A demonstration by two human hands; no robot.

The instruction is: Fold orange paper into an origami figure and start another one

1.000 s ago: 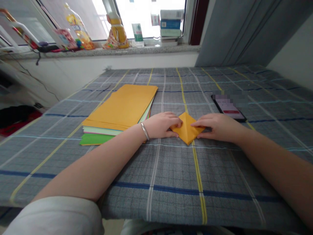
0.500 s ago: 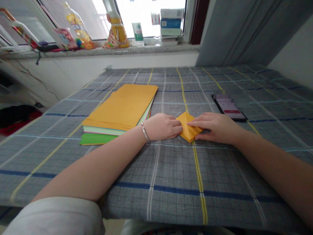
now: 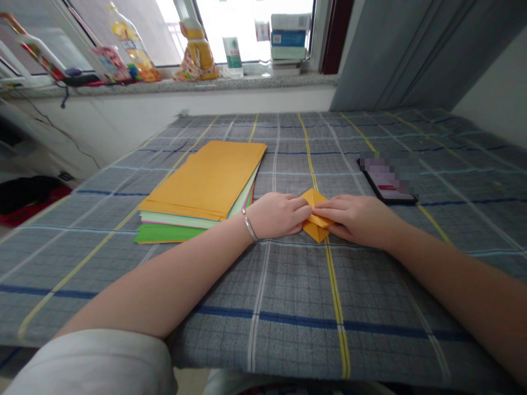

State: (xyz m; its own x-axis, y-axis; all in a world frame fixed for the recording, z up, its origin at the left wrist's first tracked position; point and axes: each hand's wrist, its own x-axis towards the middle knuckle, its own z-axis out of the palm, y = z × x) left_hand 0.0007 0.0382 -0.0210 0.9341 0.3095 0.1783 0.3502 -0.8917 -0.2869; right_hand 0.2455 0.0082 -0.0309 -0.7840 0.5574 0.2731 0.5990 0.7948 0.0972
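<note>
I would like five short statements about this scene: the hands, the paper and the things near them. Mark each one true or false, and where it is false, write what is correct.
1. The left hand and the right hand both touch the folded orange paper. True.
2. The phone lies left of the paper stack. False: the phone lies to the right of the paper stack.
3. The top sheet of the stack is green. False: it is orange; green shows lower down.
4. A bracelet is on the left wrist. True.
5. The tablecloth is plain white. False: the tablecloth is grey, with coloured lines crossing it.
</note>
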